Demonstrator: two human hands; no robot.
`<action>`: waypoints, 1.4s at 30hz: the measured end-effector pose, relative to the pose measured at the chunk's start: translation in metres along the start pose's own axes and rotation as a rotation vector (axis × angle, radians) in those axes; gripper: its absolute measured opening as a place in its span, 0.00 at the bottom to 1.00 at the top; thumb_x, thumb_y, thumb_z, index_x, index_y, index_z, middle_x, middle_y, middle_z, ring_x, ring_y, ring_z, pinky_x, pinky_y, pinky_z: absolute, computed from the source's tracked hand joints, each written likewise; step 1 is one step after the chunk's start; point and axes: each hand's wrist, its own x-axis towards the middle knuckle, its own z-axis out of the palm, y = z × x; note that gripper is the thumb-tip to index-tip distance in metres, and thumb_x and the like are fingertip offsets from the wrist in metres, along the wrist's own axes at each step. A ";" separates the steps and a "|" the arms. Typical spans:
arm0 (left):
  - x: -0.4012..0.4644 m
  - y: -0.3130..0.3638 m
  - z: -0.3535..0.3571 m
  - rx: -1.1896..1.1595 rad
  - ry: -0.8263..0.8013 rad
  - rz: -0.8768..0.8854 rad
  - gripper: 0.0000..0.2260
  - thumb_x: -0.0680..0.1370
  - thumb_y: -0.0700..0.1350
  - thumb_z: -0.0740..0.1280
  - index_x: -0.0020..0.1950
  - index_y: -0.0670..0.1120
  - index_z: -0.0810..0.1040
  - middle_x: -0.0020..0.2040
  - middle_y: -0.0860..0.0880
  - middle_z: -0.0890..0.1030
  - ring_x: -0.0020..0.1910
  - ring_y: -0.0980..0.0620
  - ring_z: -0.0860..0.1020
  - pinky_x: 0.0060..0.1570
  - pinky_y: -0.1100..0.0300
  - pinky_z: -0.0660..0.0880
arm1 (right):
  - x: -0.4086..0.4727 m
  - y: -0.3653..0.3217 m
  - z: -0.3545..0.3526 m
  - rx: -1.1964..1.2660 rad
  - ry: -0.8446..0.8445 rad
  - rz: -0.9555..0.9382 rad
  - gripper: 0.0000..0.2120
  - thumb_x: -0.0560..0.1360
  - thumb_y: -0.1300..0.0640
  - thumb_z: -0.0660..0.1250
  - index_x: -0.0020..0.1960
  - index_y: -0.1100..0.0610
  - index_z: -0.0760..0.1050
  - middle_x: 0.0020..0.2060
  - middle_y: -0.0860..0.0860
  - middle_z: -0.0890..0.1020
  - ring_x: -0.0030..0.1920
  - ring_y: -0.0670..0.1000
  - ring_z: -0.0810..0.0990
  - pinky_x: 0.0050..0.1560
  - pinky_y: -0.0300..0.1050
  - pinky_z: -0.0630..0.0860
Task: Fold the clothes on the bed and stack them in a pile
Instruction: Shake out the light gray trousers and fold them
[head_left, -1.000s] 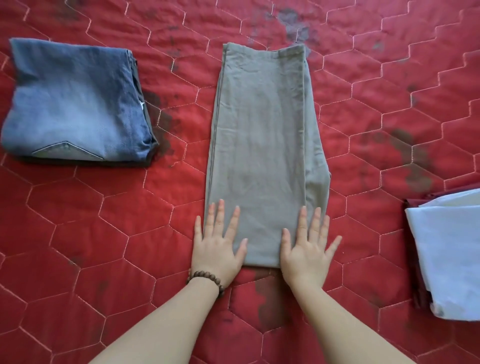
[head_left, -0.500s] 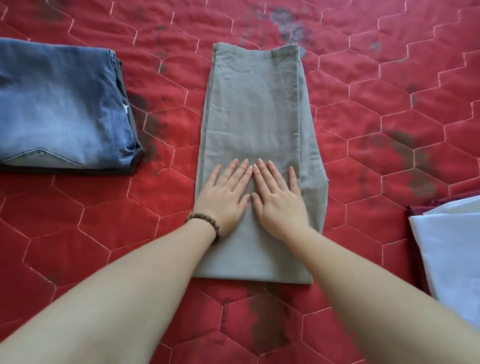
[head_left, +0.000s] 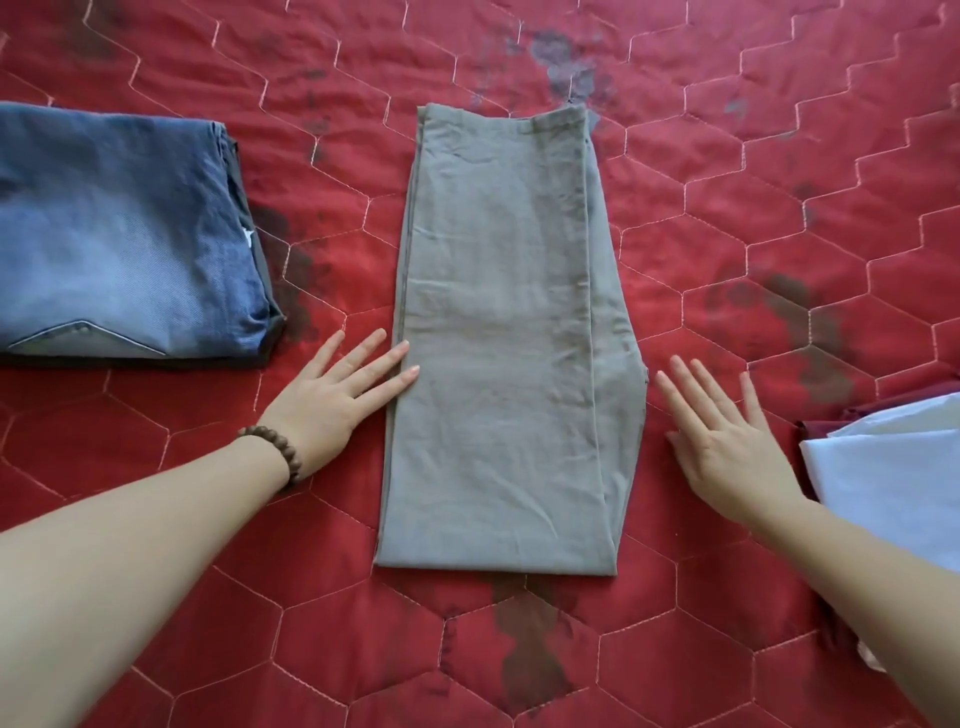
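Grey trousers (head_left: 504, 338), folded into a long narrow strip, lie flat in the middle of the red quilted bed (head_left: 727, 218). My left hand (head_left: 337, 395), with a bead bracelet at the wrist, lies flat on the bed with its fingertips at the strip's left edge. My right hand (head_left: 722, 441) is spread flat to the right of the trousers, apart from the cloth. Neither hand holds anything. Folded blue jeans (head_left: 119, 234) sit on a dark garment at the far left.
At the right edge lies a white cloth (head_left: 888, 478) over a maroon garment (head_left: 883, 402). Dark stains mark the quilt. Bare quilt runs between the trousers and both side piles.
Both hands pressed side by side on the middle of the trousers half a second ago. They have slid outward, left hand to the left edge, right hand off the cloth.
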 end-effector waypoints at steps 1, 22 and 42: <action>-0.001 0.002 0.001 0.000 0.002 0.020 0.35 0.69 0.31 0.58 0.76 0.48 0.60 0.75 0.45 0.64 0.74 0.40 0.61 0.72 0.40 0.56 | -0.002 -0.001 -0.001 -0.019 0.002 -0.025 0.31 0.78 0.50 0.52 0.78 0.50 0.46 0.77 0.50 0.54 0.77 0.53 0.55 0.73 0.66 0.50; 0.021 0.015 -0.036 -0.515 -0.456 -0.044 0.26 0.79 0.40 0.57 0.72 0.64 0.63 0.78 0.56 0.53 0.78 0.56 0.45 0.75 0.51 0.42 | 0.052 -0.051 -0.059 0.308 -0.441 -0.256 0.42 0.69 0.76 0.53 0.74 0.40 0.59 0.76 0.43 0.54 0.77 0.45 0.43 0.75 0.48 0.35; 0.075 0.018 -0.049 -1.072 0.255 -0.812 0.06 0.78 0.42 0.65 0.42 0.48 0.69 0.35 0.56 0.77 0.36 0.61 0.75 0.34 0.74 0.66 | 0.105 -0.055 -0.069 1.353 -0.036 0.576 0.08 0.74 0.60 0.70 0.49 0.48 0.79 0.42 0.44 0.85 0.41 0.41 0.83 0.39 0.37 0.77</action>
